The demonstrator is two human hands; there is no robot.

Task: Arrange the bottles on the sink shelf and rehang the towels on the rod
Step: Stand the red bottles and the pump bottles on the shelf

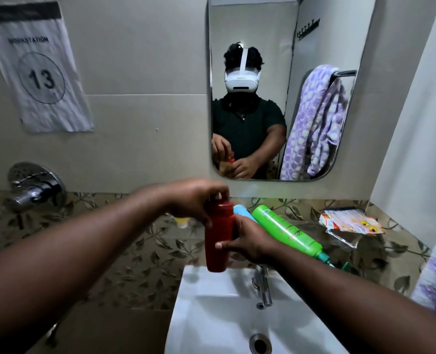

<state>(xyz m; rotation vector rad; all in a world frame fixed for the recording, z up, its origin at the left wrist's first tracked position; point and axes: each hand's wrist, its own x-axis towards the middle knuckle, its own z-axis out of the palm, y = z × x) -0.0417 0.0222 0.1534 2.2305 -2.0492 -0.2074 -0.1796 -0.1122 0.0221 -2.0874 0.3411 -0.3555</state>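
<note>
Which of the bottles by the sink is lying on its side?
The green bottle, lying tilted on the shelf right of the hands. The red bottle is held upright in both hands; the blue one behind is mostly hidden.

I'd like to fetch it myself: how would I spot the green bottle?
Find the white sink under the mirror. Behind its tap, on the leaf-patterned ledge, the green bottle lies on its side, teal cap pointing right. The red bottle beside it is upright, held in both hands.
</note>
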